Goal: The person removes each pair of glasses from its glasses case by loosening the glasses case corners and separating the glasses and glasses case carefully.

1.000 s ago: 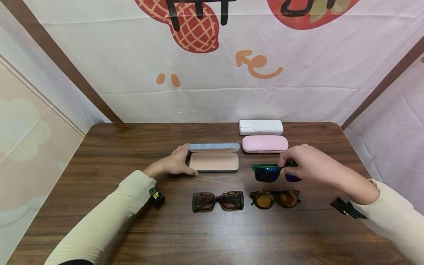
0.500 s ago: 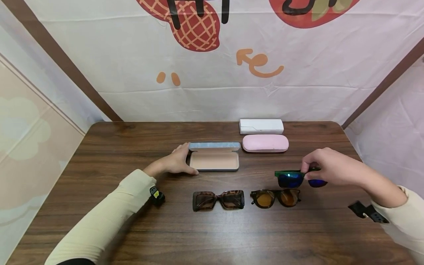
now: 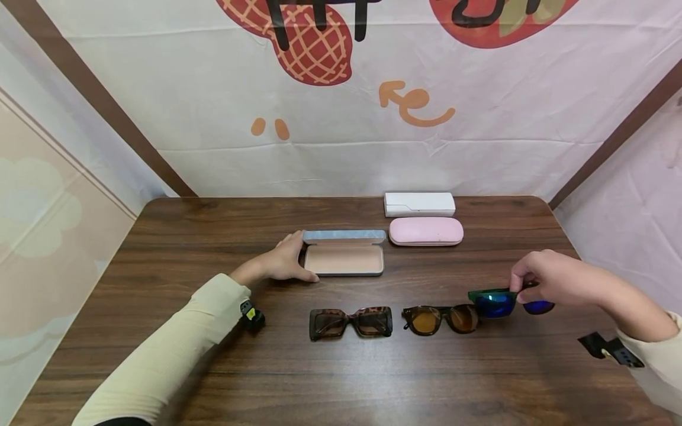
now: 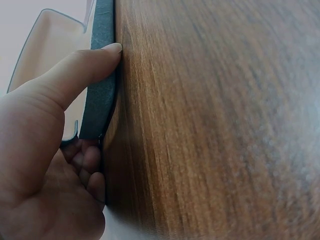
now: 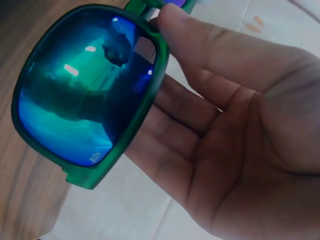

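My right hand (image 3: pixel 559 281) pinches green-framed sunglasses (image 3: pixel 495 305) with blue mirrored lenses at the bridge, between thumb and fingers. In the right wrist view one shiny lens (image 5: pixel 85 95) fills the left side. At the left end of an open glasses case (image 3: pixel 343 260), my left hand (image 3: pixel 282 259) grips its side, the thumb along the front wall and the other fingers round the end. The case is blue outside and beige inside, its lid standing up at the back. Amber-lensed sunglasses (image 3: pixel 426 321) lie just left of the green pair, which overlaps their right edge in the head view.
Tortoiseshell sunglasses (image 3: pixel 327 324) lie on the wooden table (image 3: pixel 341 384) in front of the open case. A closed pink glasses case (image 3: pixel 426 231) sits right of it, with a white case (image 3: pixel 419 204) behind. A printed cloth (image 3: pixel 319 165) hangs along the table's back edge.
My right hand has carried the green sunglasses rightward and toward me, from in front of the pink case to beside the amber pair. The left hand stays at the open case.
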The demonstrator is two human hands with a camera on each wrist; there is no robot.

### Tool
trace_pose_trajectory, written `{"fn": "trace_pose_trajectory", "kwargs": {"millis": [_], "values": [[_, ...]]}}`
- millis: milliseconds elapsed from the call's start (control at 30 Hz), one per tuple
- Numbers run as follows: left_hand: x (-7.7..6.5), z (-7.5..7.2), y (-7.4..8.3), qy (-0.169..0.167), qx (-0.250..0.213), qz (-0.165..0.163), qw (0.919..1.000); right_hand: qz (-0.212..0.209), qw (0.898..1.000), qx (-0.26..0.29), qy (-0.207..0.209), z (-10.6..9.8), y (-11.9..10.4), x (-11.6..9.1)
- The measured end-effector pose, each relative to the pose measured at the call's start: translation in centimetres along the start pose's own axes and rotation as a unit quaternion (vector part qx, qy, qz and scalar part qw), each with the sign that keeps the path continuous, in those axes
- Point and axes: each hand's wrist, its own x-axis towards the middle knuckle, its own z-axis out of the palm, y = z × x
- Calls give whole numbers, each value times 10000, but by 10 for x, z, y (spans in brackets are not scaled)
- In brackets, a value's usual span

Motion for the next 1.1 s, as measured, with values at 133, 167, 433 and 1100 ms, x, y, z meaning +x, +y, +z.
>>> {"fn": "trace_pose_trajectory", "kwargs": {"millis": [133,167,433,1100], "values": [[1,0,-1,47,-24,89,9999,-9,9999,86,-65,2,9,-4],[1,0,-1,73,-27,145,9999,3,9999,136,-100,3,10,-5],[1,0,-1,142,-80,338,9993,-5,9985,455,-315,9,26,-9],[0,2,-3,51,-23,127,9999,137,9989,396,-218,28,52,-8]]}}
